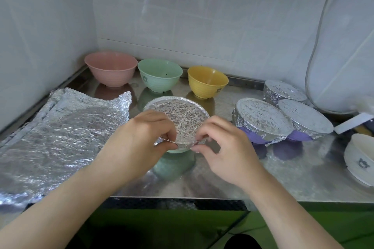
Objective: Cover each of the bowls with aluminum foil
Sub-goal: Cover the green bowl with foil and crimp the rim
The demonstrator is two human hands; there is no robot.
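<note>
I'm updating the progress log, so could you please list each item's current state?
Pink bowl: uncovered.
Green bowl: uncovered.
Yellow bowl: uncovered.
Centre bowl: foil-topped, edge being folded.
Left hand, right hand: pinching its foil.
Three right bowls: wrapped.
White bowl: uncovered.
Foil sheets: lying flat, unused.

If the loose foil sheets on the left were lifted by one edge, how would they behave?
The foil sheets would probably flop and bend, since they look thin and crinkled. Likely very light. Their wavy far edge suggests they crease or tear easily.
</note>
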